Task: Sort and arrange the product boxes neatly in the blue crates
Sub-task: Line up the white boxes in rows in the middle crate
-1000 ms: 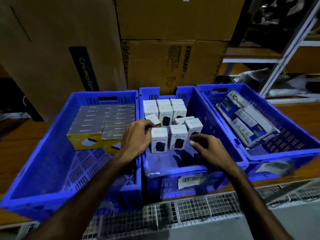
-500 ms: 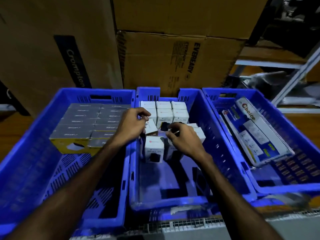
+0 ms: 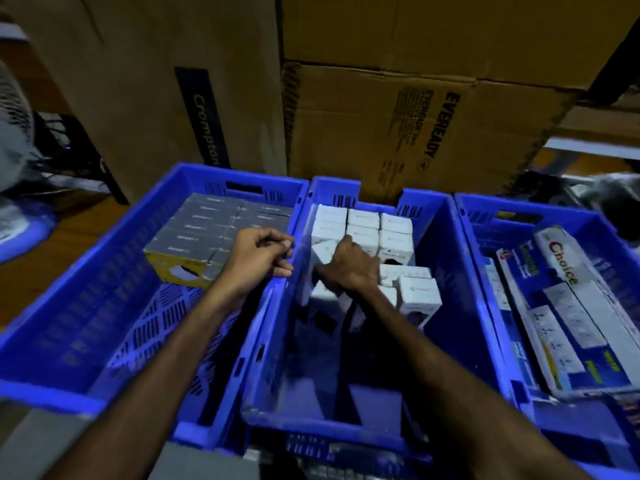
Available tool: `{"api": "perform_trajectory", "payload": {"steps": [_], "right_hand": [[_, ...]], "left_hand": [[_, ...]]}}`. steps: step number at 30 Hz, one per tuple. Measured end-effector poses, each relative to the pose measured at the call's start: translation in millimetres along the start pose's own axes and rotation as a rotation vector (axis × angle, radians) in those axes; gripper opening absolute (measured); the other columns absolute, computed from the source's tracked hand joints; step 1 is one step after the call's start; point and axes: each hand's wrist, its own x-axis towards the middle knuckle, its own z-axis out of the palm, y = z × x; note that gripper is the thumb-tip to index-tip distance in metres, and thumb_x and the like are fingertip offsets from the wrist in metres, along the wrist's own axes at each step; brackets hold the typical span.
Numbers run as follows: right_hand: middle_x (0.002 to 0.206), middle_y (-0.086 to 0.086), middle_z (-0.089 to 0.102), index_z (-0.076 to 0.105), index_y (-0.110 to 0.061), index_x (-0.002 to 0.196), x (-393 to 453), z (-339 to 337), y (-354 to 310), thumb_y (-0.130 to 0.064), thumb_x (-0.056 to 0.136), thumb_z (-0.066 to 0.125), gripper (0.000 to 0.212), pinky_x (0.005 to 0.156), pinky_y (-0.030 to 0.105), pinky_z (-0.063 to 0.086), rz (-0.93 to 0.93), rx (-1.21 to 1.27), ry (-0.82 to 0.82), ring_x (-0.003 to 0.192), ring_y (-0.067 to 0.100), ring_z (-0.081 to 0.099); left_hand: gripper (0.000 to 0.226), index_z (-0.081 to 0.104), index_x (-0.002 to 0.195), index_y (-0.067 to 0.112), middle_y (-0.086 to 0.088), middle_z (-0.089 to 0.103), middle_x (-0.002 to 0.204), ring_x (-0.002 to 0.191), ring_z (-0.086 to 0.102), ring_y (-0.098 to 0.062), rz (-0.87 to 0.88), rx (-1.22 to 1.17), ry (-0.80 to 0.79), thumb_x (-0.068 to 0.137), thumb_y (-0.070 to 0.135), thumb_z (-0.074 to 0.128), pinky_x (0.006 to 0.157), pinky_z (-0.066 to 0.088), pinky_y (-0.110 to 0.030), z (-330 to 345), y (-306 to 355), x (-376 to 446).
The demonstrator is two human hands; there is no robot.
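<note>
White boxes (image 3: 362, 225): small cardboard cartons, upright in rows at the far end of the middle blue crate (image 3: 446, 271) — nearer ones tilted.
Right hand (image 3: 349, 268): I see it on the tilted boxes, fingers curled; grip unclear.
Left hand (image 3: 258, 258): loosely curled over the crate wall, holding nothing.
Left crate (image 3: 86, 289): grey-topped, yellow-fronted boxes (image 3: 214, 233), flat, packed in rows.
Right crate (image 3: 485, 216): long "Choice" packs (image 3: 571, 306), lengthwise.
</note>
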Motion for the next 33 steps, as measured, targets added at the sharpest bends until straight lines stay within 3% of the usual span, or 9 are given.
{"api": "perform_trajectory", "payload": {"steps": [3, 6, 8, 10, 12, 14, 21, 25, 33], "right_hand": [[0.116, 0.009, 0.068, 0.045, -0.017, 0.122, 19.9, -24.1, 28.1, -0.056, 0.058, 0.074, 0.08, 0.091, 0.04, 0.051, -0.086, 0.204, -0.167, 0.104, 0.03, 0.065], [0.127, 0.004, 0.057, 0.047, -0.014, 0.134, 39.0, -49.9, 54.1, -0.027, 0.073, 0.089, 0.075, 0.067, 0.012, 0.049, -0.208, 0.495, -0.304, 0.102, 0.019, 0.059], [0.128, 0.005, 0.054, 0.049, -0.013, 0.137, 45.1, -68.1, 63.0, -0.019, 0.078, 0.087, 0.07, 0.058, 0.005, 0.045, -0.294, 0.567, -0.338, 0.1, 0.015, 0.057], [0.13, 0.003, 0.057, 0.052, -0.014, 0.137, 51.6, -81.6, 69.7, -0.019, 0.078, 0.087, 0.069, 0.072, 0.008, 0.049, -0.362, 0.608, -0.353, 0.107, 0.012, 0.059], [0.13, 0.004, 0.063, 0.059, -0.013, 0.131, 55.0, -86.9, 71.0, -0.022, 0.075, 0.089, 0.065, 0.092, 0.028, 0.054, -0.43, 0.586, -0.328, 0.116, 0.016, 0.062], [0.123, 0.002, 0.067, 0.064, -0.015, 0.125, 56.5, -83.3, 70.8, -0.026, 0.068, 0.092, 0.064, 0.096, 0.043, 0.055, -0.485, 0.543, -0.247, 0.111, 0.019, 0.067], [0.111, -0.008, 0.063, 0.06, -0.022, 0.131, 53.1, -51.0, 61.3, -0.025, 0.072, 0.088, 0.066, 0.081, 0.027, 0.049, -0.564, 0.417, -0.109, 0.089, 0.015, 0.063], [0.082, -0.008, 0.06, 0.062, -0.022, 0.119, 53.7, -29.3, 53.4, -0.023, 0.074, 0.084, 0.05, 0.065, 0.026, 0.039, -0.575, 0.381, -0.084, 0.076, 0.014, 0.058], [0.111, -0.01, 0.038, 0.053, -0.03, 0.103, 50.8, -7.9, 54.4, -0.025, 0.077, 0.078, 0.036, 0.072, 0.033, 0.046, -0.634, 0.297, 0.038, 0.073, 0.013, 0.061]], "left_hand": [[0.013, 0.068, 0.103, -0.011, -0.02, 0.061, 0.078, 0.047, 0.061, -0.01, 0.028, 0.079, 0.077, 0.101, -0.004, 0.057, 0.047, 0.055, -0.019, 3.8, 0.9, -15.9], [0.012, 0.068, 0.104, -0.008, -0.017, 0.059, 0.079, 0.053, 0.06, -0.019, 0.046, 0.092, 0.123, 0.101, -0.001, 0.059, 0.046, 0.057, -0.024, 14.2, 4.0, -25.5], [0.009, 0.07, 0.1, 0.002, -0.012, 0.059, 0.08, 0.058, 0.061, -0.021, 0.062, 0.121, 0.138, 0.101, 0.002, 0.061, 0.046, 0.058, -0.028, 22.9, 5.2, -30.0], [0.011, 0.07, 0.095, 0.01, -0.009, 0.061, 0.079, 0.059, 0.061, -0.019, 0.092, 0.178, 0.153, 0.1, 0.004, 0.063, 0.048, 0.059, -0.032, 33.3, 6.3, -30.2], [0.01, 0.071, 0.097, 0.013, -0.008, 0.065, 0.082, 0.059, 0.063, -0.02, 0.136, 0.264, 0.164, 0.099, 0.005, 0.064, 0.05, 0.06, -0.036, 41.8, 8.4, -25.6], [0.01, 0.073, 0.101, 0.015, -0.006, 0.07, 0.087, 0.061, 0.066, -0.022, 0.17, 0.344, 0.179, 0.098, 0.007, 0.066, 0.05, 0.06, -0.037, 49.1, 10.9, -18.8], [0.016, 0.07, 0.086, 0.023, -0.008, 0.07, 0.072, 0.052, 0.068, -0.025, 0.161, 0.44, 0.375, 0.098, 0.014, 0.065, 0.045, 0.056, -0.035, 62.1, 4.5, -3.6], [0.017, 0.07, 0.08, 0.023, 0.001, 0.069, 0.062, 0.048, 0.068, -0.018, 0.166, 0.484, 0.401, 0.096, 0.018, 0.065, 0.052, 0.06, -0.044, 61.8, 0.0, -2.0], [0.018, 0.07, 0.079, 0.024, 0.003, 0.07, 0.064, 0.05, 0.068, -0.017, 0.17, 0.437, 0.403, 0.096, 0.017, 0.066, 0.058, 0.061, -0.049, 59.2, -6.1, 3.3]]}}
